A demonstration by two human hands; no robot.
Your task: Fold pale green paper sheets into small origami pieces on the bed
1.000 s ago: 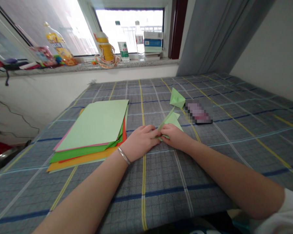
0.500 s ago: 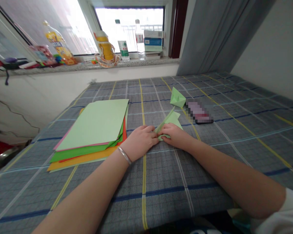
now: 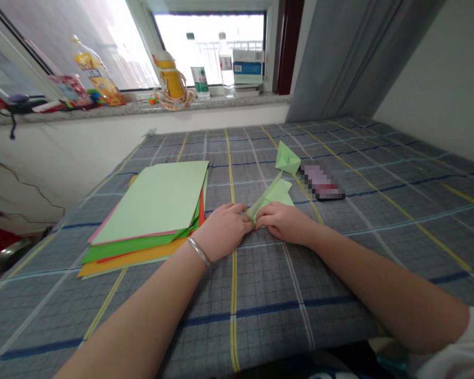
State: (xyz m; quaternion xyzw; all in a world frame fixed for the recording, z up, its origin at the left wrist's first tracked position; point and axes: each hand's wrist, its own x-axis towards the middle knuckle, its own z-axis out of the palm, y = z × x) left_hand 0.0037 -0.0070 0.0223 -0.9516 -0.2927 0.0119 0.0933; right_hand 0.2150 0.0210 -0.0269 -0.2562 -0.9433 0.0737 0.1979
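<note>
My left hand [image 3: 224,230] and my right hand [image 3: 281,219] meet in the middle of the checked cloth, both pinching the near end of a light green folded paper piece [image 3: 272,195]. The piece points up and away from my fingers towards the far right. A silver bangle [image 3: 198,251] sits on my left wrist. Just beyond the piece lies a second folded light green paper shape [image 3: 287,158].
A stack of coloured paper sheets [image 3: 150,210], light green on top, lies to the left of my hands. A blurred flat dark object [image 3: 322,182] rests to the right of the folded shape. Bottles and boxes line the windowsill [image 3: 205,102]. A grey curtain [image 3: 351,58] hangs at the right.
The folded paper's near end has shifted slightly left between my fingers, and my right hand's fingertips have moved a little left with it. The arms stay put.
</note>
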